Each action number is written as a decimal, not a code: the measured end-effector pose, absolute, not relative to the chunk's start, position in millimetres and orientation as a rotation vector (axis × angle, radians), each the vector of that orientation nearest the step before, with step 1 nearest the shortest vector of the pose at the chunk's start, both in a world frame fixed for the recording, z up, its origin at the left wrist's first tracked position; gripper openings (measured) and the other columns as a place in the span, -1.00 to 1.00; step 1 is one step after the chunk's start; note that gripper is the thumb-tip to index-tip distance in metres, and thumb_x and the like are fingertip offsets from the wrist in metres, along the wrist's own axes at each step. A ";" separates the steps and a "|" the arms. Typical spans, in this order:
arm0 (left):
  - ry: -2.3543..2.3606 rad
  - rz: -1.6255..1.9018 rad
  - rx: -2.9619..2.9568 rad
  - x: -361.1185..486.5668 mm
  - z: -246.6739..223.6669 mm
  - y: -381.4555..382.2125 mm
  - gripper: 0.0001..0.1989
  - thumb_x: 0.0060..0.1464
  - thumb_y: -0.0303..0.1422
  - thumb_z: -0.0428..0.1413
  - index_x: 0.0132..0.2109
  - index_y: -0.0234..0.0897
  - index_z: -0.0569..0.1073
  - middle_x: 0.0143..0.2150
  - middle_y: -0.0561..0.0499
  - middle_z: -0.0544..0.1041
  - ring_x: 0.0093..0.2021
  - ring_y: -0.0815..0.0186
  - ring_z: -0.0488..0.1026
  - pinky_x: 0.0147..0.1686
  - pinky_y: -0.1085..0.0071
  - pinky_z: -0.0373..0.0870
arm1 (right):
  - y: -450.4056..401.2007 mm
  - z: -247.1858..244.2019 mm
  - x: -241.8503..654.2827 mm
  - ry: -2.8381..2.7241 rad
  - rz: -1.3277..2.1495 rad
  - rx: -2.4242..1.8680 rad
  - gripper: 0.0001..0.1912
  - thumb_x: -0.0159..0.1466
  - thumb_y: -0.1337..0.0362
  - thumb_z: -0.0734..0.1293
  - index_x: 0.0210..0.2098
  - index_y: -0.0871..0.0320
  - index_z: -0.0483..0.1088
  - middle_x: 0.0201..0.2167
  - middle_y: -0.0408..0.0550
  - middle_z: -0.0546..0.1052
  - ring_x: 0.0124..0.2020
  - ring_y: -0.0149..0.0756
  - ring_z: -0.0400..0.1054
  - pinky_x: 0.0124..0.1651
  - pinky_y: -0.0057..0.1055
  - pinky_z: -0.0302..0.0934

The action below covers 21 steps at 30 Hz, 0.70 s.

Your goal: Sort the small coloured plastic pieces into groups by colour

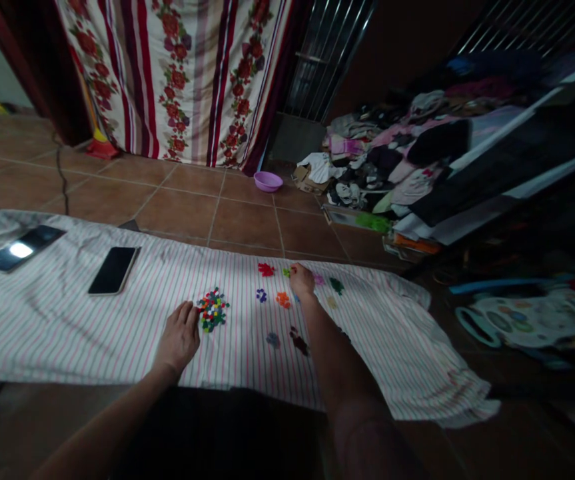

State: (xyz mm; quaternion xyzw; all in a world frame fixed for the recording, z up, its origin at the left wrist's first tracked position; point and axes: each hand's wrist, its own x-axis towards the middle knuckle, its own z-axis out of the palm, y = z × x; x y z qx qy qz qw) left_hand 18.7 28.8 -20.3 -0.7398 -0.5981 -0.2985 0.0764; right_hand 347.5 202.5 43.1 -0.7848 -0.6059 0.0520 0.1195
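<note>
My left hand point(180, 335) lies at the left edge of a mixed pile of small coloured pieces point(212, 311), its fingers bent and close together, fingertips at the pieces. What they hold, if anything, is too small to make out. Farther right, my right hand point(302, 280) is closed in a pinch beside a few lime-green pieces point(286, 272); its fingertips hide what is in them. Around it lie single-colour heaps: red pieces point(266, 269), purple pieces point(261, 295), orange pieces point(282, 300), pink pieces point(319, 279), dark green pieces point(336, 286), grey pieces point(272, 340) and dark brown pieces point(298, 341).
A striped cloth point(167, 267) covers the table. On its left lie a phone point(114, 271) and a dark glossy slab point(22, 249) reflecting light. Beyond, a purple basin point(268, 181) stands on the tiled floor, near heaped clothes point(367, 157) and a floral curtain point(192, 80).
</note>
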 end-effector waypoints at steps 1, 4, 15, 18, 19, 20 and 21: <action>-1.791 -0.888 -2.216 18.7 -20.5 28.8 -0.68 0.16 -0.45 -0.10 0.02 -0.34 0.37 0.06 -0.25 0.42 0.13 0.07 0.30 0.08 0.10 0.33 | 203.9 43.4 346.7 -1.798 0.148 -2.306 -0.68 0.31 0.39 0.17 -0.08 0.09 0.50 -0.15 0.02 0.58 -0.13 -0.27 0.45 -0.11 -0.44 0.20; -1.795 -0.873 -2.207 18.9 -21.2 28.6 -0.68 0.15 -0.45 -0.10 0.03 -0.31 0.37 0.06 -0.23 0.42 0.14 0.07 0.30 0.08 0.09 0.33 | 206.4 43.2 344.8 -1.850 0.151 -2.336 -0.67 0.32 0.40 0.15 -0.08 0.09 0.50 -0.14 0.04 0.57 -0.11 -0.25 0.44 -0.13 -0.43 0.20; -1.810 -0.856 -2.194 20.3 -20.3 28.5 -0.69 0.16 -0.45 -0.10 0.01 -0.28 0.38 0.05 -0.20 0.44 0.14 0.08 0.32 0.08 0.10 0.34 | 208.4 41.8 344.9 -1.920 0.178 -2.321 -0.59 0.29 0.45 0.14 0.04 0.11 0.45 -0.07 0.05 0.55 -0.05 -0.26 0.42 -0.10 -0.47 0.18; -1.822 -0.864 -2.185 20.5 -23.2 29.1 -0.68 0.16 -0.44 -0.11 0.03 -0.27 0.37 0.05 -0.20 0.44 0.15 0.08 0.31 0.07 0.09 0.34 | 208.1 42.8 345.2 -1.950 0.185 -2.320 -0.60 0.26 0.46 0.16 -0.03 0.09 0.49 -0.09 0.03 0.55 -0.08 -0.26 0.43 -0.13 -0.48 0.17; -1.821 -0.866 -2.182 20.5 -23.9 29.2 -0.67 0.15 -0.44 -0.11 0.03 -0.27 0.37 0.05 -0.20 0.44 0.15 0.08 0.31 0.07 0.08 0.34 | 208.0 43.0 345.2 -1.955 0.186 -2.321 -0.61 0.25 0.46 0.17 -0.06 0.08 0.50 -0.10 0.03 0.55 -0.09 -0.25 0.43 -0.14 -0.48 0.17; -1.816 -0.867 -2.179 20.5 -24.5 29.3 -0.67 0.15 -0.45 -0.11 0.04 -0.27 0.37 0.05 -0.20 0.44 0.14 0.08 0.31 0.07 0.08 0.34 | 208.1 43.1 345.2 -1.956 0.184 -2.321 -0.62 0.24 0.46 0.17 -0.08 0.08 0.51 -0.10 0.03 0.55 -0.09 -0.25 0.43 -0.15 -0.47 0.17; -1.809 -0.868 -2.177 20.5 -24.7 29.3 -0.67 0.16 -0.45 -0.11 0.04 -0.27 0.37 0.05 -0.20 0.44 0.14 0.08 0.31 0.07 0.09 0.34 | 208.2 43.0 345.1 -1.953 0.182 -2.318 -0.62 0.23 0.46 0.18 -0.09 0.08 0.51 -0.10 0.03 0.55 -0.09 -0.24 0.43 -0.15 -0.47 0.17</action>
